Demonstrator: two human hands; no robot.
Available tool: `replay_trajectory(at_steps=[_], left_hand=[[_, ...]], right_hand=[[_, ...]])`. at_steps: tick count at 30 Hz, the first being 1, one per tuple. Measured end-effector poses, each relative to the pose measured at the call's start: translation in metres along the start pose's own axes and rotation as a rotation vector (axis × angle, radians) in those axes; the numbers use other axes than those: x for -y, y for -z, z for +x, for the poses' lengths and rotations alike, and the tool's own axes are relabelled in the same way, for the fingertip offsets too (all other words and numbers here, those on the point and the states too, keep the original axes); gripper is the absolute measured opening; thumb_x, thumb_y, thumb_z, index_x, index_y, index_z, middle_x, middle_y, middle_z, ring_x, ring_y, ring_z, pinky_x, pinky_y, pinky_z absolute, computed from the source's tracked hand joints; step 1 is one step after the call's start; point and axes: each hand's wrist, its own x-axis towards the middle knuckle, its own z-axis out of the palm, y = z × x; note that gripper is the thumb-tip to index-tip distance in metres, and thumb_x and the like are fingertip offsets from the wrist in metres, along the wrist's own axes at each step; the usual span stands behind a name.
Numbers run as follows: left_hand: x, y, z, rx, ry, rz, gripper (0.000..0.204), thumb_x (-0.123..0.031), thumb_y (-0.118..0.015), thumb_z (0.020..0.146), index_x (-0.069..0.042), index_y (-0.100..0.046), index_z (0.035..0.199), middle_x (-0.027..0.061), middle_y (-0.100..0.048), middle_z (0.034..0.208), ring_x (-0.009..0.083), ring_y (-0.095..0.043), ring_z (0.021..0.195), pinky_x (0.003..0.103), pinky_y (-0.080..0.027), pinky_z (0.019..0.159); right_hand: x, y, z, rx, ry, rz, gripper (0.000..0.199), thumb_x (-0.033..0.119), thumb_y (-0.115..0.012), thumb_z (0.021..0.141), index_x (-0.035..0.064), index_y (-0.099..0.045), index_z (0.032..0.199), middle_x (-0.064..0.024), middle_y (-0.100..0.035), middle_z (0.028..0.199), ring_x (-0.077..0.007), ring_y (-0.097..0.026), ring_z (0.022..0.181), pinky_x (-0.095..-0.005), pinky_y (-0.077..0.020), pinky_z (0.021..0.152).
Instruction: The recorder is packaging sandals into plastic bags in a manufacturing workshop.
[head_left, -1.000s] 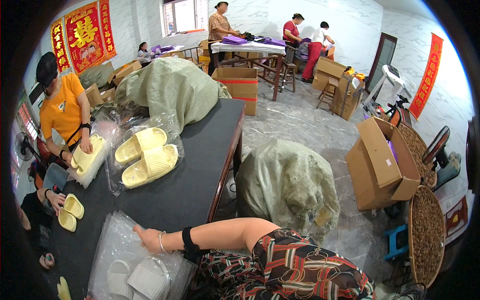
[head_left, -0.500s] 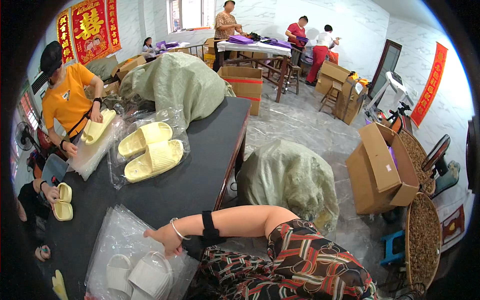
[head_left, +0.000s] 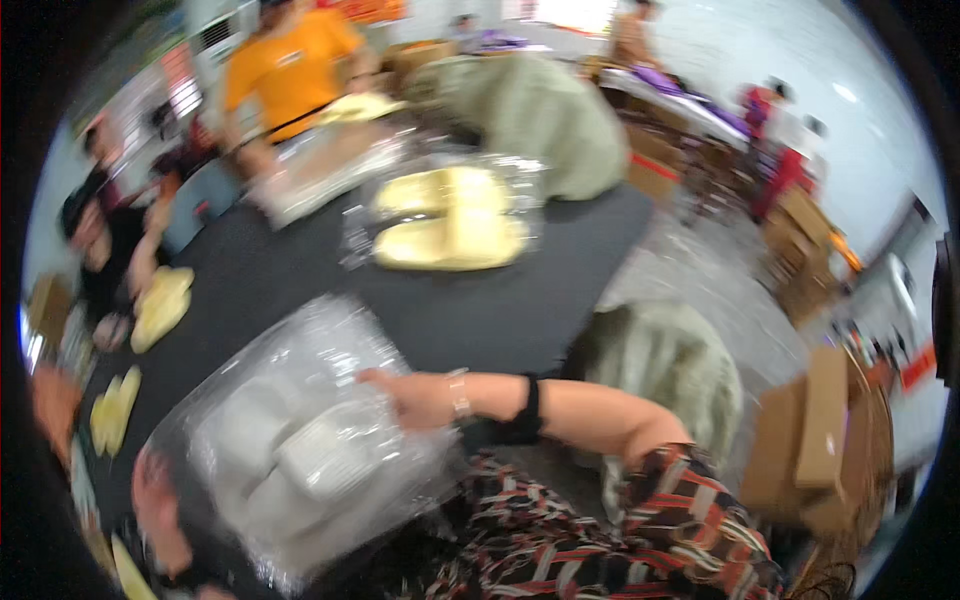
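A clear plastic bag point(head_left: 318, 340) lies in front of me on the dark table, with a pair of white slide slippers point(head_left: 330, 450) inside or beneath the film. At the bag's right edge my right hand point(head_left: 418, 400) is closed on the plastic, its thumb side toward the slippers. My left hand point(head_left: 158, 505) is beside the left edge of the bag, close to or touching it; motion blur hides how its fingers are set. Farther off, a pair of pale yellow slides point(head_left: 450, 220) rests on clear wrapping.
Across the dark table point(head_left: 480, 320), a person in an orange top point(head_left: 295, 75) handles yellow slippers and bags. Another person point(head_left: 100, 235) at the left touches a yellow pair point(head_left: 163, 308). A green covered heap point(head_left: 520, 120) stands behind; cardboard boxes point(head_left: 800, 450) are at right.
My view has swung left, shifting the scene rightward and blurring it. My left hand has come into view beside the bag. The slippers and bag now appear turned, with my right hand at their edge.
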Motion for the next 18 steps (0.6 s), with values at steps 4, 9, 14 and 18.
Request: replay_trajectory(at_steps=[4,9,14,18], left_hand=[[0.008,-0.028,-0.028,-0.35,0.35,-0.355,0.047,-0.041,-0.04,0.104,-0.002,-0.057,0.126,0.017,-0.065,0.109,0.0288,-0.065,0.087,0.035,-0.055,0.07],[-0.015,-0.091,-0.039,-0.319,0.417,-0.349,0.071,-0.066,-0.039,0.097,-0.001,-0.056,0.119,0.0191,-0.067,0.092,0.0378,-0.069,0.074,0.036,-0.058,0.06],[-0.025,-0.095,-0.021,-0.371,0.449,-0.244,0.071,-0.069,-0.047,0.092,-0.002,-0.058,0.112,0.0171,-0.067,0.086,0.036,-0.07,0.07,0.033,-0.058,0.052],[-0.008,-0.092,-0.011,-0.407,0.379,-0.167,0.044,-0.043,-0.06,0.097,-0.001,-0.063,0.106,0.015,-0.067,0.08,0.0357,-0.068,0.069,0.031,-0.057,0.054]], right_hand=[[0.005,0.009,0.023,0.198,-0.119,0.108,0.087,0.006,-0.064,0.087,0.0072,-0.006,0.153,-0.0061,-0.065,0.069,-0.0185,-0.065,0.06,-0.032,-0.0531,0.057],[0.009,0.059,0.061,-0.137,-0.184,0.21,0.068,0.025,-0.064,0.096,0.0009,-0.022,0.145,-0.0169,-0.069,0.095,-0.0201,-0.07,0.072,-0.0322,-0.0581,0.061],[-0.007,0.075,0.128,-0.335,-0.268,0.241,0.056,0.026,-0.062,0.097,0.0008,-0.034,0.139,-0.0148,-0.069,0.095,-0.0188,-0.07,0.072,-0.0304,-0.0569,0.057],[-0.018,0.071,0.15,-0.414,-0.162,0.318,0.041,0.015,-0.067,0.091,-0.0033,-0.051,0.125,-0.0131,-0.07,0.087,-0.0173,-0.069,0.067,-0.0299,-0.056,0.057]])
